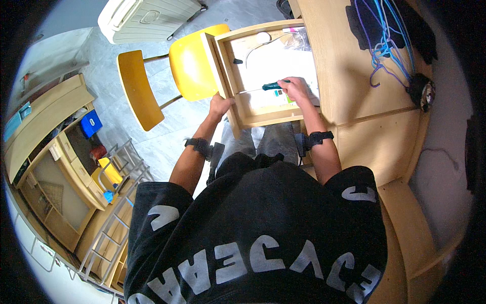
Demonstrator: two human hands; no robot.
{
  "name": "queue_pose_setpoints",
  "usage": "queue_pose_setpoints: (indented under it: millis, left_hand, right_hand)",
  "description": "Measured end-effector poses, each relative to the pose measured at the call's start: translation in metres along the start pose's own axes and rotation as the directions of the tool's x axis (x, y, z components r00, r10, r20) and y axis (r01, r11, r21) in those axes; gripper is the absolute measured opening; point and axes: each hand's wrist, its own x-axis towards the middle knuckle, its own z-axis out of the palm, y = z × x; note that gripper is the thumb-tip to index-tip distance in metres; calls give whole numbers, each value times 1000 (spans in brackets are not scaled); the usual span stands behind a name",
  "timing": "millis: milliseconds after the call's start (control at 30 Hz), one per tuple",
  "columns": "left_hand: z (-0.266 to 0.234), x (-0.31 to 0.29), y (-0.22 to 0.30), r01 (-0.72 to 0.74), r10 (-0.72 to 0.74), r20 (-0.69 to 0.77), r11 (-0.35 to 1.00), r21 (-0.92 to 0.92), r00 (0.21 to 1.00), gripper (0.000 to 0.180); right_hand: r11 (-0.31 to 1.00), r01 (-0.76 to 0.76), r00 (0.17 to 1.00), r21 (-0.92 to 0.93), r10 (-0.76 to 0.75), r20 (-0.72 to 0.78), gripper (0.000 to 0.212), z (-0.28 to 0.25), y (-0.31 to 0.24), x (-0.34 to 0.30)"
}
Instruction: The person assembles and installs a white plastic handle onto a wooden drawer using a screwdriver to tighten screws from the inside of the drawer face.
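A pale wooden drawer (268, 119) is pulled out from a wooden desk in front of me. My left hand (221, 105) is closed around the near end of its front panel (218, 66). In my right hand (296, 90), over the drawer's inside, is a screwdriver (273, 86) with a dark green handle. Its thin shaft points left at the inner side of the front panel; I cannot tell whether the tip touches a screw. White paper (288, 62), a white cable (253, 49), a round white item (263, 37) and a small black piece (237, 61) lie in the drawer.
Beyond the drawer front stands a yellow chair (195, 63), with a white suitcase (152, 17) farther off. Blue and purple hangers (387, 48) lie on the wooden surface (349, 96) at right. A metal ladder (109, 230) and wooden furniture (81, 172) are at left.
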Motion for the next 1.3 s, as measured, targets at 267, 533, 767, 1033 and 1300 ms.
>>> queue_pose_setpoints:
  millis: [267, 533, 767, 1033, 1300]
  left_hand:
    - [-1, -7, 8, 14, -10, 56, 997, -71, 998, 42]
    - [-1, -8, 4, -59, 70, 56, 982, -181, 996, 31]
    - [-11, -11, 15, -30, 73, 218, 981, -192, 973, 36]
    - [-46, -22, 47, 96, 45, 411, 944, -315, 911, 91]
    - [-70, 12, 47, 230, 79, 662, 902, -366, 745, 102]
  right_hand:
    - [964, 256, 965, 77, -260, 46, 15, 3, 4, 7]
    - [960, 278, 958, 19, -279, 63, 24, 0, 11, 12]
    - [973, 224, 972, -60, -219, 87, 19, -8, 6, 14]
    - [848, 419, 872, -326, -476, -117, 24, -32, -35, -35]
    - [805, 525, 798, 276, -353, -488, 23, -7, -16, -137]
